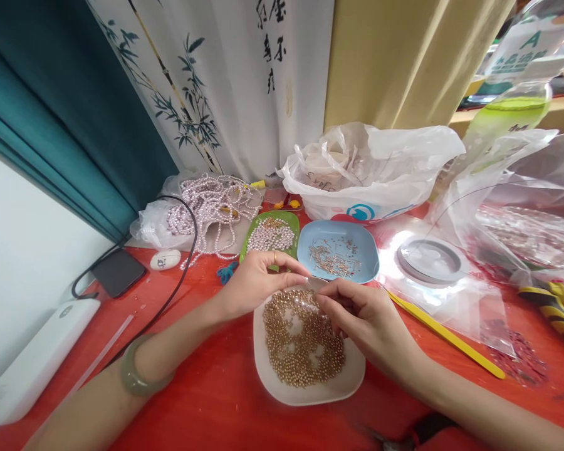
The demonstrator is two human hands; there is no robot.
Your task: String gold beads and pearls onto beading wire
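A white square dish (291, 396) of gold beads (305, 369) sits in front of me on the red table. Above its far rim my left hand (263, 279) is closed, thumb and forefinger pinched together. My right hand (361, 310) is pinched too, over the dish's right side, its fingertips close to the left ones. Whatever they grip is too small to make out. Just beyond are a green dish (291, 219) of pale pink beads (270, 235) and a blue dish (310, 232) holding small metal pins (333, 260).
Strung pink beads (216, 194) lie heaped at the back left, near a phone (118, 272) and a white box-like device (40, 360). A white plastic bag (376, 181) stands behind the dishes. To the right are a wire spool (432, 260), yellow tweezers (451, 335) and pliers (552, 310).
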